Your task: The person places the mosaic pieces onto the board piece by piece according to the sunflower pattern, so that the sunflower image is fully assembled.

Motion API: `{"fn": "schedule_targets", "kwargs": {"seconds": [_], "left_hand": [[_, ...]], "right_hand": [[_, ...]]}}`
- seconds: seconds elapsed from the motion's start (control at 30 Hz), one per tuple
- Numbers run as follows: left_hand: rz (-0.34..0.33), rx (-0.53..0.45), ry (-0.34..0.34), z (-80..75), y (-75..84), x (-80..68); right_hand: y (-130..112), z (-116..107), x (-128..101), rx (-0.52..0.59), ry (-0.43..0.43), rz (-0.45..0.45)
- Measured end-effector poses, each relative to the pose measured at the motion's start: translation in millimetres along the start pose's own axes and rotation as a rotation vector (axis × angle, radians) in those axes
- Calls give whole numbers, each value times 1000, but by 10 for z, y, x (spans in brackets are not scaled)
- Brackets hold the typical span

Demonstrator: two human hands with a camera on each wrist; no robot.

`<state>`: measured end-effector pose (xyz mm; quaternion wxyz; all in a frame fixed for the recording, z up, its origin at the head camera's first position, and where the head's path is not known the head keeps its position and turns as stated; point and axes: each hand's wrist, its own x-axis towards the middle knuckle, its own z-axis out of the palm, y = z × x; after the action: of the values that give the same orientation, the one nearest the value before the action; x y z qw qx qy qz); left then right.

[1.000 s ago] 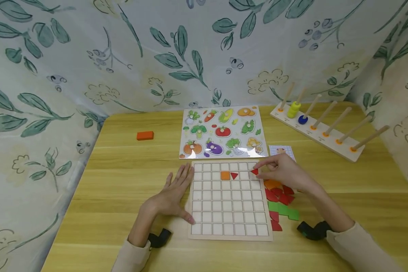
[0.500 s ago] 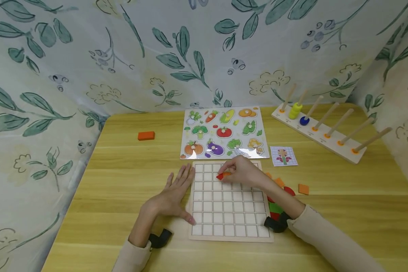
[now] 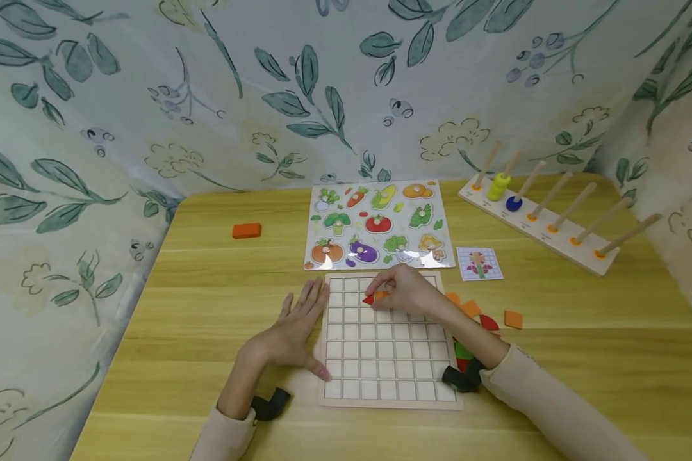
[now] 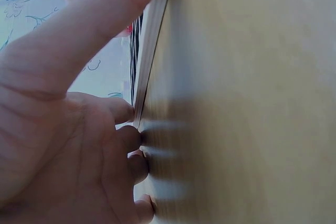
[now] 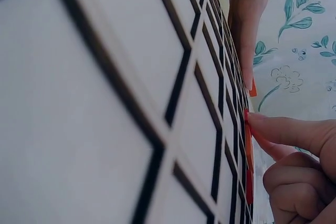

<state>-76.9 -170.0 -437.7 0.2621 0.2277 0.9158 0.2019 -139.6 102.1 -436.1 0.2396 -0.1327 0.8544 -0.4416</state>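
A pale wooden grid board (image 3: 375, 404) lies on the table between my hands. My left hand (image 3: 288, 336) lies spread along its left side, fingertips at the upper edge and thumb at the lower edge. Over the second row, my right hand (image 3: 409, 293) pinches a small red triangle tile (image 3: 369, 299) between thumb and finger. That tile is just left of an orange square tile (image 3: 382, 295), partly covered by the fingers. In the right wrist view the red triangle tile (image 5: 247, 116) is at the thumb tip, with another red tile (image 5: 250, 186) past the orange one.
Loose orange (image 3: 471, 308), red and green tiles lie right of the board, partly under the right forearm. A pattern card (image 3: 479, 264), a vegetable puzzle (image 3: 379, 224) and a peg stand (image 3: 544, 225) are behind. An orange-red block (image 3: 247, 230) sits far left.
My right hand has carried the red triangle tile leftward from the board's right edge to beside the orange square, uncovering the pattern card. The left hand has stayed in place.
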Motion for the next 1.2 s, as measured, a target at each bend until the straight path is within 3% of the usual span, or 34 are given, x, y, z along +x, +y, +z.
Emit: {"fn": "schedule_targets", "kwargs": {"seconds": [0.93,1.2], "left_hand": [[19,6,5,-2,-25,4],[8,14,-3,4,-27,4]], "right_hand": [[-27,-20,30,62,-28,-4],[55,-291,-150,58,20,14]]}}
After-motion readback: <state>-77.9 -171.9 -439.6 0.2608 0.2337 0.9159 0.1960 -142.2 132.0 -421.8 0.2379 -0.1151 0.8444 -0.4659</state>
